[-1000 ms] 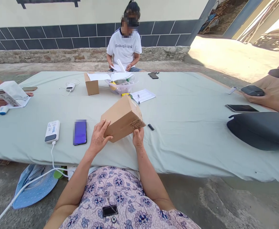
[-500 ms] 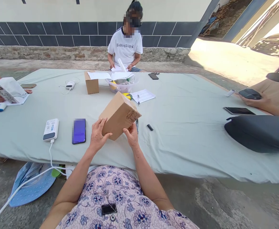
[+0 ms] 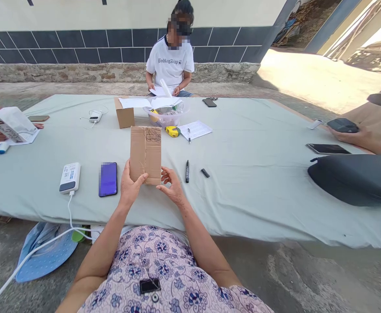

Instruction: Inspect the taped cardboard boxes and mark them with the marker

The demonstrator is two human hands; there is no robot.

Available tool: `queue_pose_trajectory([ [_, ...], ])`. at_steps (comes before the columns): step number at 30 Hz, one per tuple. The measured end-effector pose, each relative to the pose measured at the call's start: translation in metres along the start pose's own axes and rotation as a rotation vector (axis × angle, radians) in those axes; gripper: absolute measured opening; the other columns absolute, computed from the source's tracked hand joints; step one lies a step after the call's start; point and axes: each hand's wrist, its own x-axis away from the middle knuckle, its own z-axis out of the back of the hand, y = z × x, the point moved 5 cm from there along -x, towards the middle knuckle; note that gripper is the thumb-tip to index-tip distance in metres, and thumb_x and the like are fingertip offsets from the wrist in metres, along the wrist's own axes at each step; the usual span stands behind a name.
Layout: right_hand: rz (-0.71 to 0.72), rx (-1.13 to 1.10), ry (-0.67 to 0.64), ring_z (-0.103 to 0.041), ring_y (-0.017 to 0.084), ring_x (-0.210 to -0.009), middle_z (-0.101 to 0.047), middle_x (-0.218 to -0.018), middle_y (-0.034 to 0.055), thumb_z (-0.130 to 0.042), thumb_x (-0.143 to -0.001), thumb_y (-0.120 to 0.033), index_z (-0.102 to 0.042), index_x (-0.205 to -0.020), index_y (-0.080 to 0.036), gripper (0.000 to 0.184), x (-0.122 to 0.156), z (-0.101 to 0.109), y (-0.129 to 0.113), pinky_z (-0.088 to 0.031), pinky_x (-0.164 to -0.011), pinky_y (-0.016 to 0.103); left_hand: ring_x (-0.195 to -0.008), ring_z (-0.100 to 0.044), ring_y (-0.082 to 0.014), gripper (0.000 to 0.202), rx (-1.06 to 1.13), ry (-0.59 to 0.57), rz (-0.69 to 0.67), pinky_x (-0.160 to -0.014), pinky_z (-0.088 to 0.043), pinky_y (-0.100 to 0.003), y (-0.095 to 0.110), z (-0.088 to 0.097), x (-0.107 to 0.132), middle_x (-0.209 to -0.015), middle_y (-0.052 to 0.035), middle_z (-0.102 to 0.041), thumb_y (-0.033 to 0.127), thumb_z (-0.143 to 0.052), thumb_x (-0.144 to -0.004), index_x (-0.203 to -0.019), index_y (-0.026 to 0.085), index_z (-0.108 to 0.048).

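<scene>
A brown cardboard box [image 3: 153, 152] is held up over the table with one flap side facing me. Its centre seam runs up and down, and dark scribbled lines mark the upper right corner. My left hand [image 3: 131, 184] grips its lower left, thumb across the front and fingers behind the edge. Beside the lower right edge is my right hand [image 3: 172, 187], thumb and fingers apart; whether a fingertip touches the cardboard I cannot tell. To the right lie a black marker [image 3: 187, 171] and its separate dark cap [image 3: 205, 173].
A purple-screened phone [image 3: 107, 179] and a white power bank [image 3: 69, 178] with cable lie left. Farther back are another carton [image 3: 125, 118], a plastic basin [image 3: 185, 114], a yellow tape measure [image 3: 172, 131] and a paper sheet [image 3: 201, 129]. A black case [image 3: 353, 180] lies right. People sit around the table.
The box has been turned from a tilted corner view to show its scribbled, seamed side upright, slightly left. My right hand has shifted left and loosened, leaving the marker in full view.
</scene>
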Motion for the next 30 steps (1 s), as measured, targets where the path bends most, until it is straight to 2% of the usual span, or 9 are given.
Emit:
queue_pose_trajectory([
  [3, -0.011, 0.007, 0.025, -0.060, 0.015, -0.084, -0.059, -0.111, 0.0064, -0.076, -0.073, -0.067, -0.053, -0.138, -0.029, 0.078, -0.001, 0.003, 0.001, -0.054, -0.074, 0.031, -0.143, -0.045, -0.0297, 0.088, -0.066, -0.026, -0.007, -0.120, -0.037, -0.048, 0.000, -0.002, 0.001, -0.156, -0.0097, -0.046, 0.039, -0.076, -0.079, -0.155, 0.028, -0.033],
  [7, -0.015, 0.006, 0.041, -0.059, 0.015, -0.082, -0.059, -0.109, 0.0058, -0.076, -0.073, -0.068, -0.054, -0.136, -0.029, 0.078, -0.001, 0.005, 0.003, -0.053, -0.072, 0.031, -0.146, -0.041, -0.0371, 0.111, -0.208, -0.031, -0.004, -0.119, -0.036, -0.054, 0.000, -0.006, 0.003, -0.157, -0.0158, -0.043, 0.043, -0.086, -0.067, -0.158, 0.025, -0.025],
  [12, 0.003, 0.007, 0.027, -0.059, 0.014, -0.081, -0.059, -0.109, 0.0058, -0.077, -0.072, -0.067, -0.053, -0.136, -0.029, 0.078, -0.001, 0.004, 0.003, -0.052, -0.072, 0.031, -0.147, -0.038, -0.0413, 0.129, -0.323, -0.003, -0.031, -0.118, -0.037, -0.056, 0.001, -0.009, 0.005, -0.157, -0.0214, -0.041, 0.048, -0.092, -0.056, -0.159, 0.021, -0.020],
  [16, -0.002, -0.001, 0.028, -0.059, 0.014, -0.080, -0.060, -0.108, 0.0056, -0.078, -0.070, -0.068, -0.053, -0.134, -0.029, 0.080, -0.001, 0.003, 0.003, -0.053, -0.071, 0.031, -0.147, -0.039, -0.0405, 0.126, -0.333, -0.013, -0.059, -0.117, -0.038, -0.056, -0.002, -0.007, 0.003, -0.159, -0.0199, -0.040, 0.048, -0.092, -0.058, -0.159, 0.022, -0.021],
  [23, -0.041, -0.030, 0.031, -0.060, 0.013, -0.079, -0.058, -0.108, 0.0046, -0.080, -0.070, -0.064, -0.053, -0.134, -0.029, 0.078, -0.001, 0.002, 0.005, -0.054, -0.071, 0.030, -0.150, -0.037, -0.0357, 0.116, -0.285, -0.117, -0.071, -0.121, -0.036, -0.052, -0.003, 0.004, -0.005, -0.162, -0.0156, -0.038, 0.046, -0.088, -0.065, -0.159, 0.024, -0.024],
  [25, -0.051, -0.033, 0.032, -0.061, 0.013, -0.080, -0.058, -0.108, 0.0046, -0.080, -0.071, -0.064, -0.053, -0.134, -0.029, 0.077, -0.001, 0.003, 0.004, -0.054, -0.071, 0.030, -0.145, -0.044, -0.0343, 0.110, -0.247, -0.148, -0.080, -0.117, -0.042, -0.049, -0.005, 0.008, -0.008, -0.160, -0.0135, -0.043, 0.046, -0.087, -0.067, -0.158, 0.027, -0.029],
  [28, -0.074, -0.047, 0.037, -0.061, 0.013, -0.081, -0.059, -0.109, 0.0042, -0.080, -0.070, -0.064, -0.054, -0.133, -0.030, 0.076, -0.001, 0.006, 0.004, -0.055, -0.073, 0.030, -0.131, -0.058, -0.0311, 0.100, -0.154, -0.231, -0.070, -0.103, -0.054, -0.043, -0.010, 0.013, -0.012, -0.150, -0.0115, -0.055, 0.049, -0.083, -0.072, -0.156, 0.029, -0.034],
  [30, -0.088, -0.058, 0.046, -0.062, 0.013, -0.082, -0.059, -0.108, 0.0041, -0.080, -0.070, -0.064, -0.054, -0.133, -0.029, 0.077, -0.002, 0.007, 0.005, -0.056, -0.073, 0.030, -0.129, -0.060, -0.0293, 0.092, -0.091, -0.279, -0.067, -0.098, -0.057, -0.040, -0.014, 0.016, -0.015, -0.146, -0.0102, -0.059, 0.050, -0.080, -0.075, -0.155, 0.029, -0.038],
])
